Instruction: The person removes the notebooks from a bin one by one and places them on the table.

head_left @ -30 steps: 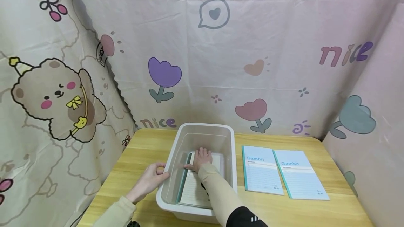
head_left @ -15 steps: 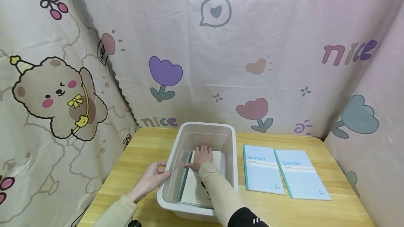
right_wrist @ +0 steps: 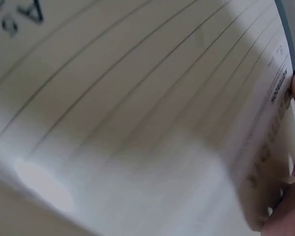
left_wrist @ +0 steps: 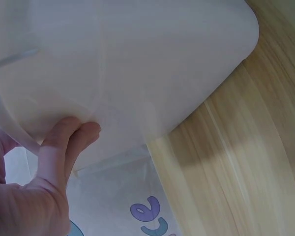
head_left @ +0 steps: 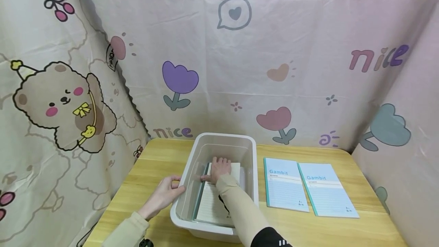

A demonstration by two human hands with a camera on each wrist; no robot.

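Head view down into tub (head_left: 229,151)

The storage bin (head_left: 224,148) was smooth, pale plastic with a soft sheen. The paper cover of the ruled notebook (head_left: 212,205) caught a glossy highlight; the Gambit notebooks (head_left: 287,186) looked smooth-covered paper. The tabletop (head_left: 164,159) showed wood grain, the curtain (head_left: 302,29) creased, matt cloth.

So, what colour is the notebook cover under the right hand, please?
Cream with dark lines; the right wrist view shows the cover best.
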